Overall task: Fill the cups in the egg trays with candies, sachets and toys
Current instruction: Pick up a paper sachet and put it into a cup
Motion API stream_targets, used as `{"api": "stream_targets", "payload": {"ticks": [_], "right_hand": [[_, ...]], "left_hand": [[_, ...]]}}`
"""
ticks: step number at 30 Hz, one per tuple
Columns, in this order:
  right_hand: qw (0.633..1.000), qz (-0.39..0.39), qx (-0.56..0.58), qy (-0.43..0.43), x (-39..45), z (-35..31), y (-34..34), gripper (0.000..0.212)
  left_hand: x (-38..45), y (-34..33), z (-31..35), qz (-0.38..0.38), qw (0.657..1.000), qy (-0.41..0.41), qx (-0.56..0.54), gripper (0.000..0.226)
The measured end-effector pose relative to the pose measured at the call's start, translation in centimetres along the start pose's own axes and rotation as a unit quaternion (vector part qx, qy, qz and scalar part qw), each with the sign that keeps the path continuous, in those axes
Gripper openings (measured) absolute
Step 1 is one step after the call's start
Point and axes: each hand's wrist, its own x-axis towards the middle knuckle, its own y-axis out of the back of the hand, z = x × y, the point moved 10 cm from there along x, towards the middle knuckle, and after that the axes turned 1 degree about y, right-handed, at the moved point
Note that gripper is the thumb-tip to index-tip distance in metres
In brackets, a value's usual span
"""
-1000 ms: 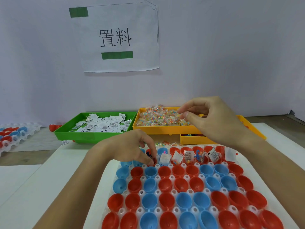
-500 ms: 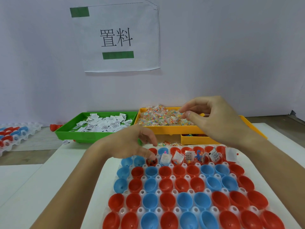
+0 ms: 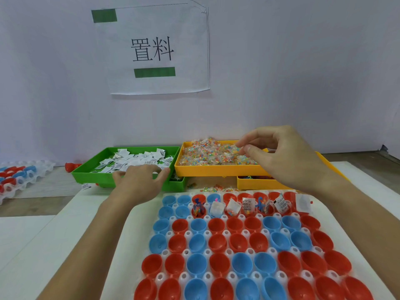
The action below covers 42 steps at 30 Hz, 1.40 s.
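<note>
1. Head view, far left: a second egg tray point(image 3: 23, 176) with red and blue cups lies at the table edge, and a red piece point(image 3: 70, 166) sits just beside the green bin.
2. The green bin point(image 3: 91, 175) holds white sachets point(image 3: 134, 160).
3. The left hand point(image 3: 140, 182) reaches palm down over the green bin's near wall, fingers spread among the sachets; whether it holds one I cannot tell.
4. The orange bin point(image 3: 216, 171) holds packets of coloured candies point(image 3: 207, 153); a few more lie loose on the table before it.
5. The right hand point(image 3: 283, 154) hovers over the candies, thumb and forefinger pinched narrow at a packet.
6. A lower orange bin point(image 3: 249, 184) holds small toys point(image 3: 251, 177), mostly hidden.
7. The near egg tray point(image 3: 238, 247) carries red and blue cups point(image 3: 217, 243). Those in its second row from the far edge, from the third cup rightward, contain sachets, candies and toys; the nearer rows hold nothing.
8. A paper sign point(image 3: 153, 50) hangs on the wall.
</note>
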Motion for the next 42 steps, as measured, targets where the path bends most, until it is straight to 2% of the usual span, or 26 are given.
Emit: {"api": "stream_targets", "payload": {"ticks": [2, 4, 17, 26, 32, 42], "right_hand": [[1.000, 0.000, -0.001, 0.000, 0.0, 0.0, 0.0, 0.018], [1.000, 0.000, -0.001, 0.001, 0.0, 0.0, 0.0, 0.018], [1.000, -0.005, -0.004, -0.005, -0.1, 0.1, -0.2, 0.018], [1.000, -0.003, 0.000, 0.001, -0.1, 0.0, -0.1, 0.019], [1.000, -0.007, 0.002, 0.000, 0.0, 0.0, -0.2, 0.019], [1.000, -0.009, 0.003, 0.001, -0.1, -0.1, -0.3, 0.019]], "left_hand": [[0.1, -0.5, 0.0, -0.017, 1.000, -0.001, 0.023, 0.062], [0.2, -0.3, -0.2, -0.012, 1.000, 0.002, 0.019, 0.063], [-0.4, 1.6, 0.3, 0.041, 0.998, -0.007, -0.044, 0.042], [-0.9, 3.6, 0.2, 0.017, 0.985, -0.042, -0.166, 0.018], [-1.1, 4.5, 0.1, 0.040, 0.977, -0.045, -0.205, 0.026], [-1.4, 6.6, 0.9, 0.108, 0.957, -0.065, -0.260, 0.008]]}}
